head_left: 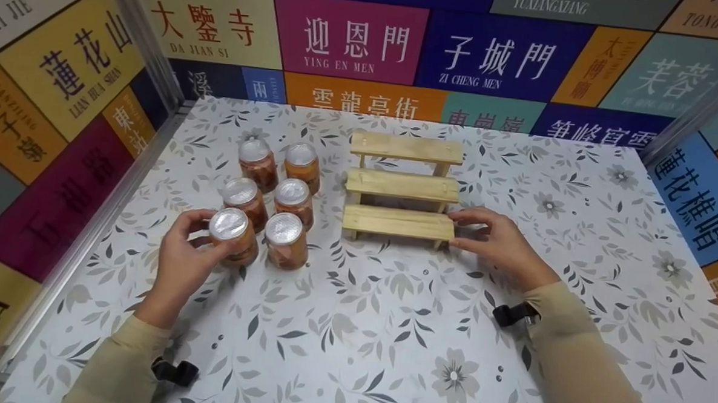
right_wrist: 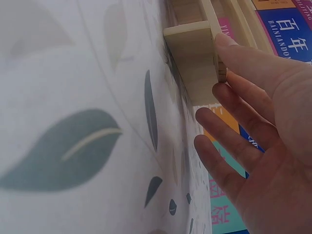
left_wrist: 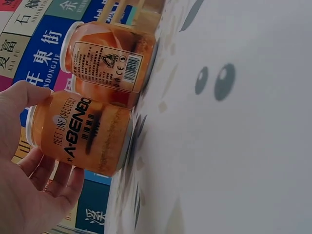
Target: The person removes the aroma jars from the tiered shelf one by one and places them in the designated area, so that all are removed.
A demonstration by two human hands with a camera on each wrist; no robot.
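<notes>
My left hand [head_left: 190,258] curls round a clear can with a silver lid [head_left: 229,226], the front left one of a group. In the left wrist view this can [left_wrist: 80,134] shows orange contents and black lettering, with thumb near the lid and fingers on the opposite side. Beside it stands another can [head_left: 286,244]; a barcode label [left_wrist: 109,66] faces the left wrist camera. My right hand [head_left: 493,241] pinches the right end of the lowest board of a three-tier wooden stand [head_left: 399,222]. In the right wrist view, thumb and fingers lie either side of the board end [right_wrist: 220,68].
More silver-lidded cans [head_left: 255,154] stand in two columns behind the held one, left of the stand. A white tablecloth with a grey leaf pattern [head_left: 360,322] covers the table. Panels with coloured signs [head_left: 351,37] rise behind and at both sides.
</notes>
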